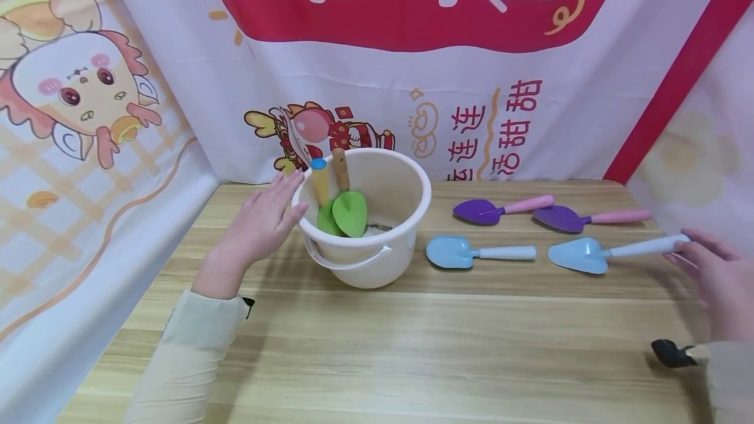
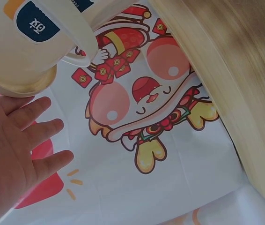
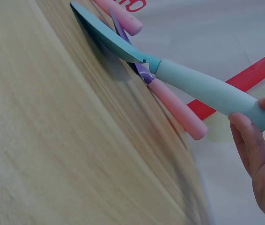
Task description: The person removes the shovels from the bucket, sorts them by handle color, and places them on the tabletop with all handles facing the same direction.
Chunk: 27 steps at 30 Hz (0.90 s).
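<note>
A white bucket (image 1: 379,271) with a thin carrying handle stands on the wooden table. Two green trowels lean inside it, one with a brown handle (image 1: 341,169) and one with a yellow handle (image 1: 321,186). My left hand (image 1: 259,221) lies against the bucket's left rim, its fingers (image 2: 41,129) spread and straight. On the far right, my right hand (image 1: 721,280) pinches the handle end of a light blue trowel (image 3: 207,91) between thumb and fingertips. That trowel's handle tilts up from the table, with the pointed blade (image 1: 580,256) low at its left end.
Another light blue trowel (image 1: 450,252), with a rounder blade, lies between the bucket and the pinched one. Behind them lie two purple trowels with pink handles, a left one (image 1: 480,212) and a right one (image 1: 562,219). Printed cloth (image 1: 365,70) hangs along the table's back edge.
</note>
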Motion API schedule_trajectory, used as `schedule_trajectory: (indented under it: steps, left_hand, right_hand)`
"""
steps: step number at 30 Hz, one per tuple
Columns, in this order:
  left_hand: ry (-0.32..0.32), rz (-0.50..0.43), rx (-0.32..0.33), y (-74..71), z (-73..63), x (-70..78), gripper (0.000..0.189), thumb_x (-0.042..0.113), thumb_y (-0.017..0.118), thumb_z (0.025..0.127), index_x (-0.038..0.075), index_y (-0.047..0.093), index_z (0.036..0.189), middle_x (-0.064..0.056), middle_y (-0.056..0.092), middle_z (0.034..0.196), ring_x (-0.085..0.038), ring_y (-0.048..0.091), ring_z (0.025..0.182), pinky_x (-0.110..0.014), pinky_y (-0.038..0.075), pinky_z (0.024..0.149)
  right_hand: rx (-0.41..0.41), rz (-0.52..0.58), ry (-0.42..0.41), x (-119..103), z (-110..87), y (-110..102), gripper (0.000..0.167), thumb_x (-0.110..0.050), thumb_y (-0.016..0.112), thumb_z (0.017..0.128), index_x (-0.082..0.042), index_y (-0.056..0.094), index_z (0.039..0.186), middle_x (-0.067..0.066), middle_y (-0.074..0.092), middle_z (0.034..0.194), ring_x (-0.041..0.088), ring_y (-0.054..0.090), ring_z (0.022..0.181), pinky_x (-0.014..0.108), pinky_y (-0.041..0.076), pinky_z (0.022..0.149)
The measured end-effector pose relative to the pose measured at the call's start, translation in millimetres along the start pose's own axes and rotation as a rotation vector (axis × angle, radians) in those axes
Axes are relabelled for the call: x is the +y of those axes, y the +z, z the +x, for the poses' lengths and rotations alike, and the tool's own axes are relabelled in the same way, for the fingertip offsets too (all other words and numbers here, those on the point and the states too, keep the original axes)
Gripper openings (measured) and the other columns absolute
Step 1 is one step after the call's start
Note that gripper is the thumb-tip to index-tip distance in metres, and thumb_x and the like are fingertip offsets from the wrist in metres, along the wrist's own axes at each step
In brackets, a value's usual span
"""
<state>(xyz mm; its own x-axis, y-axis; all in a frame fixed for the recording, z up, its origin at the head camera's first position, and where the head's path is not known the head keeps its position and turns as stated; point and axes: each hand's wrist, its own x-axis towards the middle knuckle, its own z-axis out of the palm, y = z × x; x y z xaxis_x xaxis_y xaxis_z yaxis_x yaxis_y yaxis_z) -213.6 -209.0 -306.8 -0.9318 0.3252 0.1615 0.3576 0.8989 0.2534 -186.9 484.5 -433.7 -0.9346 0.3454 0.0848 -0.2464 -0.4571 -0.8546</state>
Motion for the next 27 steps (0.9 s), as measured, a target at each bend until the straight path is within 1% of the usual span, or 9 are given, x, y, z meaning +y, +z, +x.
schedule_trajectory:
  steps: [9,12,16,19,24,27]
  left_hand:
    - [-0.001,-0.004,0.002,0.7,0.0,-1.4,0.066,0.044,0.034,0.111,0.009,0.018,0.165,-0.012,0.018,0.169,-0.035,0.007,0.156,-0.066,0.009,0.12]
    - [0.001,-0.003,0.005,1.0,0.2,-1.9,0.066,0.044,0.034,0.111,0.009,0.018,0.165,-0.012,0.019,0.169,-0.035,0.008,0.156,-0.066,0.01,0.121]
    - [0.003,-0.001,0.005,1.5,0.1,-2.3,0.067,0.045,0.034,0.111,0.009,0.018,0.165,-0.012,0.019,0.169,-0.035,0.008,0.156,-0.066,0.01,0.121]
    - [0.001,-0.001,0.001,2.1,-0.1,-2.5,0.067,0.045,0.033,0.111,0.009,0.018,0.165,-0.011,0.019,0.169,-0.035,0.008,0.156,-0.066,0.01,0.121]
    - [-0.003,-0.002,-0.001,2.5,-0.6,-2.0,0.067,0.045,0.033,0.111,0.009,0.018,0.165,-0.011,0.019,0.169,-0.036,0.008,0.156,-0.065,0.01,0.121]
    - [-0.002,-0.005,0.002,2.7,-0.6,-1.7,0.067,0.045,0.034,0.111,0.008,0.019,0.165,-0.012,0.02,0.169,-0.036,0.008,0.156,-0.065,0.011,0.121]
  right_hand:
    - [-0.012,0.07,0.012,8.8,4.8,-9.2,0.031,0.018,0.05,0.098,0.003,0.077,0.096,0.009,0.074,0.086,0.016,0.076,0.079,0.027,0.06,0.072]
    - [-0.014,0.056,0.02,10.6,5.9,-9.7,0.031,0.017,0.05,0.098,0.002,0.077,0.095,0.009,0.073,0.084,0.015,0.076,0.078,0.027,0.06,0.071]
    - [-0.012,0.023,0.058,11.6,6.5,-9.1,0.032,0.014,0.051,0.1,-0.001,0.079,0.094,0.006,0.074,0.084,0.013,0.076,0.077,0.025,0.06,0.071]
    - [0.004,0.022,0.09,12.0,6.3,-8.6,0.034,0.015,0.052,0.099,-0.002,0.08,0.094,0.007,0.074,0.084,0.014,0.076,0.077,0.025,0.06,0.071]
    - [0.031,0.018,0.11,14.3,6.6,-8.8,0.035,0.016,0.052,0.098,-0.003,0.081,0.093,0.007,0.074,0.082,0.014,0.075,0.075,0.025,0.06,0.071]
    - [0.031,0.02,0.132,15.7,6.2,-10.9,0.034,0.014,0.053,0.098,-0.004,0.081,0.094,0.007,0.075,0.083,0.013,0.075,0.077,0.025,0.06,0.071]
